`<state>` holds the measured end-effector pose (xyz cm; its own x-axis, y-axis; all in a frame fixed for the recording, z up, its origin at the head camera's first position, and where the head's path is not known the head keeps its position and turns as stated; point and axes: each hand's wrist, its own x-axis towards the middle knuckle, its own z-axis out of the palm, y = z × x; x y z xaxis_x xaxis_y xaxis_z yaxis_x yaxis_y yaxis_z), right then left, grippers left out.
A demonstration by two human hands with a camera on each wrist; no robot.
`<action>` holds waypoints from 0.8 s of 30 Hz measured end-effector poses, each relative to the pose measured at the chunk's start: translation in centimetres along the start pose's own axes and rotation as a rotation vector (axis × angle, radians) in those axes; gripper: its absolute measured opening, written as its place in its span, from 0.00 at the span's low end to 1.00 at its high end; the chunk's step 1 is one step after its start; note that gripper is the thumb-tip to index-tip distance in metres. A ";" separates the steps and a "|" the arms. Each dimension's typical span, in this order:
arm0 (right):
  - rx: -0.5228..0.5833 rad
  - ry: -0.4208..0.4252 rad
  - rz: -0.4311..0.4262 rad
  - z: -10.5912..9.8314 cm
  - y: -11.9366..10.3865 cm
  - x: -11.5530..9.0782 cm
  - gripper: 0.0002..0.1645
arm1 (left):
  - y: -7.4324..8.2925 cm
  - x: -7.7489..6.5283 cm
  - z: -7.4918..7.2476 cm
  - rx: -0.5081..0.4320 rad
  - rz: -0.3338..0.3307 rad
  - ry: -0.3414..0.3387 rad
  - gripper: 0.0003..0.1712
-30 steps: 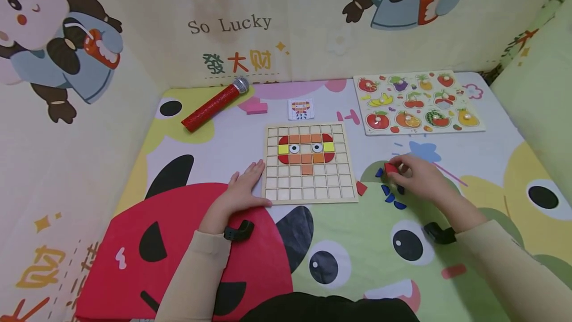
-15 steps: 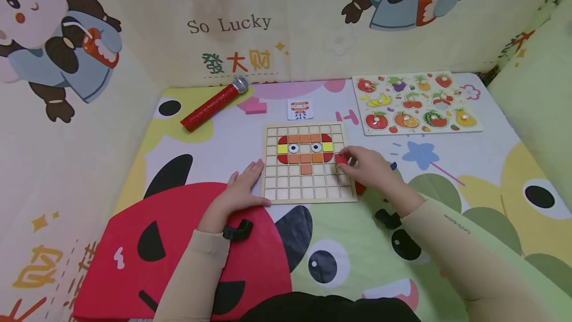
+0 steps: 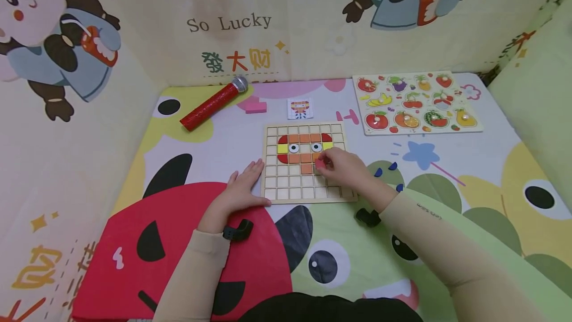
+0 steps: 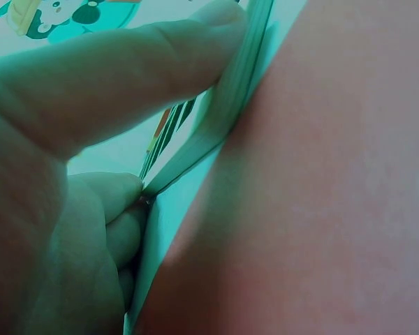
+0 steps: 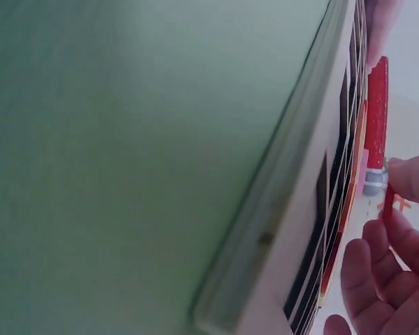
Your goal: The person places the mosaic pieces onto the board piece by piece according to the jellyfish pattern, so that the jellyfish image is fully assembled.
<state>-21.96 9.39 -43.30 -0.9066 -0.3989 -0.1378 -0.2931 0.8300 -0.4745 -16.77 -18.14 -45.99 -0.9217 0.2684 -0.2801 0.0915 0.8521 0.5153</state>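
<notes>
Back wall (image 3: 315, 29): "So Lucky" (image 3: 229, 23), printed above "發大财" (image 3: 237, 62). Tablecloth (image 3: 380, 148): pink mark (image 3: 347, 117) resembling "H". Right sleeve (image 3: 433, 237): small lettering (image 3: 429, 211), illegible.

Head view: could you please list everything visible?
Grid board: 1, wooden, centre
Set pieces: many, multicoloured, in board
Held piece: 1, red, right fingers
Loose pieces: 3 visible, blue, right of board
Card: 1, white, beyond board
Block: 1, pink, right of microphone
Microphone: 1, red, far left
Fruit puzzle: 1, multicoloured, far right
Tablecloth: 1, multicoloured, underneath
Walls: 3, pale, around tablecloth
Wrist devices: 2, black, worn
Garment: 1, black, bottom
Sleeves: 2, beige, foreground
Left hand: 1, bare, board's left edge
Right hand: 1, bare, above board
</notes>
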 end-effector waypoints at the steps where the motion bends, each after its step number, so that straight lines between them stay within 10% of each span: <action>1: -0.008 -0.010 0.006 0.0 0.0 0.0 0.20 | 0.0 0.0 0.0 0.001 -0.001 0.000 0.63; 24: -0.146 -0.055 -0.043 0.9 0.3 0.5 0.17 | 0.0 -0.1 0.0 -0.010 -0.001 0.001 0.63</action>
<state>-22.23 9.10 -44.33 -0.8754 -0.4528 -0.1691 -0.3761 0.8579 -0.3501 -16.72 -18.18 -45.93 -0.9221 0.2671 -0.2801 0.0868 0.8480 0.5228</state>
